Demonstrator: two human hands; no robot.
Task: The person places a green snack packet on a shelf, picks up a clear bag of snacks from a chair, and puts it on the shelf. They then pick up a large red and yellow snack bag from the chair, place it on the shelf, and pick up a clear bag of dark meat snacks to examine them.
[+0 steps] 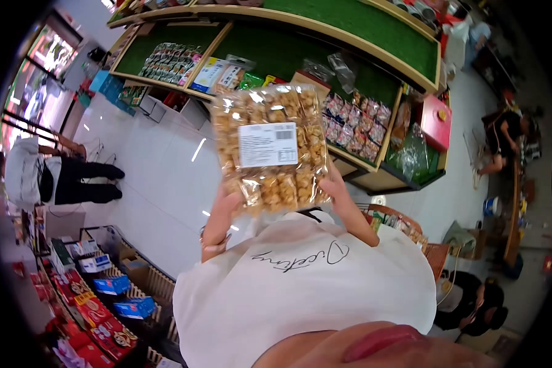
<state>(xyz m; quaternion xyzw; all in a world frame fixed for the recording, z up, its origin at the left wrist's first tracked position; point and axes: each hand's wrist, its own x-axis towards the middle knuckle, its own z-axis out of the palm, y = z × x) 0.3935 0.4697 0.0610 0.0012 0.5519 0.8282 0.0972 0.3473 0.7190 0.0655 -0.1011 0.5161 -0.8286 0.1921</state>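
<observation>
A large clear bag of golden-brown snack pieces is held up in front of the white shirt, its white barcode label facing the camera. My left hand grips the bag's lower left side, with the fingers partly behind it. At the lower right side my right hand holds the same bag, its fingers also partly hidden. Behind the bag is a wooden display shelf lined with green, bearing small packets and other packages.
A person in dark trousers stands at the left. Red boxes and blue boxes fill a rack at the lower left. Other people are at the right. A red box sits on the shelf's right end.
</observation>
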